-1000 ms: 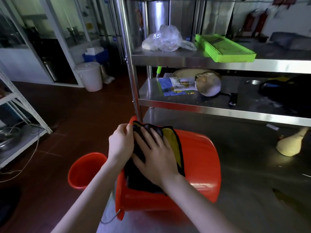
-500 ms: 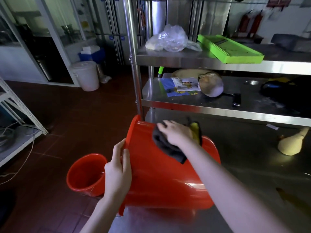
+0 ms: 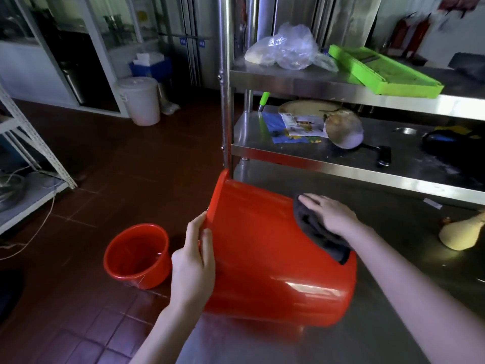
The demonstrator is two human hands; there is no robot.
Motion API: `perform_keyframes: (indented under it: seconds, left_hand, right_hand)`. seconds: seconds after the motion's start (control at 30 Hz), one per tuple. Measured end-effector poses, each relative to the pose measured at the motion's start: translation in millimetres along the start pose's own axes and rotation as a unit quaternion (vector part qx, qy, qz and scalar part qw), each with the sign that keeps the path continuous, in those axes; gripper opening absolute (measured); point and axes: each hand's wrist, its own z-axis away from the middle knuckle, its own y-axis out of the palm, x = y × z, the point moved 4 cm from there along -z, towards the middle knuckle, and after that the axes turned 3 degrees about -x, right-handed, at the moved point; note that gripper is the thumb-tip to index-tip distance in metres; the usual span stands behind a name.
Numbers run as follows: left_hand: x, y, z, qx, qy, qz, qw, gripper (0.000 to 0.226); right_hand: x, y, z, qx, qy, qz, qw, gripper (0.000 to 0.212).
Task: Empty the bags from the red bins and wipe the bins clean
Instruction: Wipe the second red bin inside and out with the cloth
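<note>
On the bench (image 3: 393,324) at its left edge, big red bin (image 3: 262,258) lies on its side, long axis left-right, mouth facing left, base right. Left hand (image 3: 193,264) grips the rim, fingers curled round it. Right hand (image 3: 330,214) presses a dark cloth (image 3: 315,232) on the upper wall, far-right, fingers straight & slightly spread. Unwiped wall lies left of those fingers, so next stroke prob runs rimward. Small red bin (image 3: 136,256) stands on the floor, left.
</note>
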Motion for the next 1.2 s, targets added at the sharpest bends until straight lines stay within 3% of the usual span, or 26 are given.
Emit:
perform_keyframes:
  seconds: [0.07,0.13,0.23,0.37,0.5,0.6,0.7,0.83,0.93,1.03,1.1,1.2]
  left_hand:
    - [2,-1,0,-0.002,-0.005,0.005,1.0,0.039]
    - [4,-1,-2,-0.001,-0.014,0.006,1.0,0.038]
    - [3,0,-9,0.005,-0.02,-0.007,1.0,0.024]
    - [-2,4,-39,0.07,-0.075,-0.033,0.994,0.029]
    - [-24,31,-91,0.089,-0.139,-0.072,0.984,0.043]
    - [-35,44,-96,0.076,-0.1,-0.099,0.987,0.034]
    - [-25,39,-67,0.054,-0.017,-0.059,0.997,0.027]
    - [-6,34,-47,0.034,-0.016,-0.028,0.999,0.024]
    - [-3,37,-47,0.015,-0.03,-0.019,0.999,0.026]
    - [-5,43,-52,0.01,-0.037,-0.018,0.999,0.027]
    - [-7,46,-58,0.014,-0.042,-0.024,0.999,0.028]
    - [-7,48,-61,0.015,-0.034,-0.025,0.999,0.027]
  right_hand:
    - [10,-6,-17,0.037,0.02,-0.038,0.998,0.049]
    - [52,-4,-23,0.032,-0.041,0.001,0.999,0.044]
    - [127,5,-5,-0.049,-0.178,0.028,0.983,0.048]
    - [151,21,47,-0.207,-0.225,0.044,0.951,0.06]
    - [143,48,95,-0.258,-0.267,0.04,0.928,0.06]
    - [131,63,116,-0.289,-0.292,0.053,0.91,0.059]
    - [111,68,116,-0.314,-0.283,0.08,0.903,0.062]
    - [119,45,69,-0.301,-0.168,0.054,0.937,0.062]
    - [121,9,0,-0.176,-0.09,0.001,0.98,0.066]
    - [106,-6,-35,-0.094,-0.083,-0.02,0.992,0.065]
    - [87,1,-15,-0.168,-0.125,0.021,0.978,0.063]
    - [43,37,56,-0.322,-0.185,0.059,0.927,0.059]
